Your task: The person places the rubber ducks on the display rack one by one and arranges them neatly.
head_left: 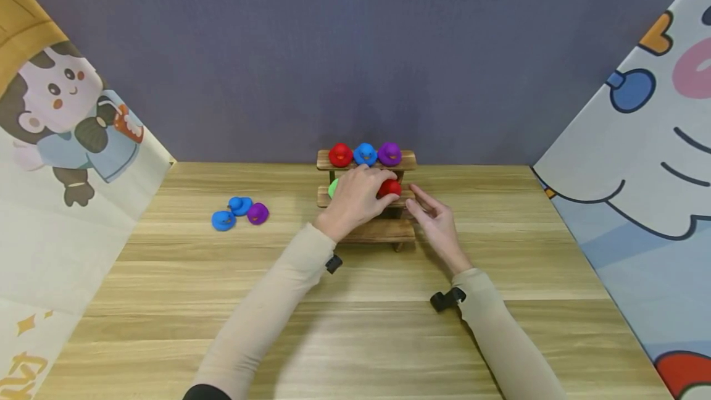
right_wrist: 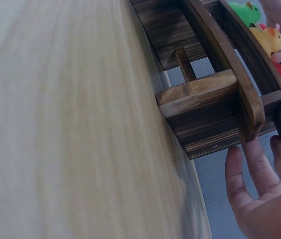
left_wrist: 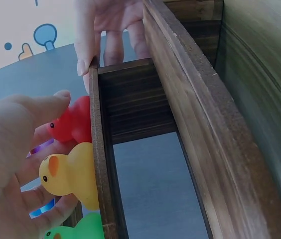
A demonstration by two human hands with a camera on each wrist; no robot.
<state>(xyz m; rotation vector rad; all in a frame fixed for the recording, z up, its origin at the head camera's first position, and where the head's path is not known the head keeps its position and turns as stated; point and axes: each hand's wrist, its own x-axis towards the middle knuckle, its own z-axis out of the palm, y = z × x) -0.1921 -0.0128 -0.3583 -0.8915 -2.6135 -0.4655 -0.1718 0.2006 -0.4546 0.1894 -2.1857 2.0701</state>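
We see the left hand (head_left: pixel 355 199) reaching forward over the middle step of a small wooden stepped shelf (head_left: pixel 408 160) that stands at the far middle of the wooden table (head_left: pixel 355 326). Its forearm comes in at a slant from the lower left, the wrist bent slightly down, and the fingers curl round a red duck (head_left: pixel 390 188) sitting on that middle step. In the left wrist view the thumb (left_wrist: pixel 41 107) lies over the red duck's head and the other fingers pass behind it, so we take the hand to be gripping the duck. Beside it on the same step stand a yellow duck (left_wrist: pixel 70 174) and a green duck (left_wrist: pixel 78 230), all in a row.

The right hand (head_left: pixel 436 218) lies just to the right of the shelf, palm turned inward, fingers straight and relaxed. Its fingertips (right_wrist: pixel 235 157) touch the shelf's right end at the middle step; it holds nothing.

On the top step sit three more ducks: another red duck (head_left: pixel 340 155), a blue duck (head_left: pixel 365 154) and a purple duck (head_left: pixel 389 154). Well apart on the table to the left lie two blue ducks (head_left: pixel 230 213) and one loose purple duck (head_left: pixel 258 213), close together.
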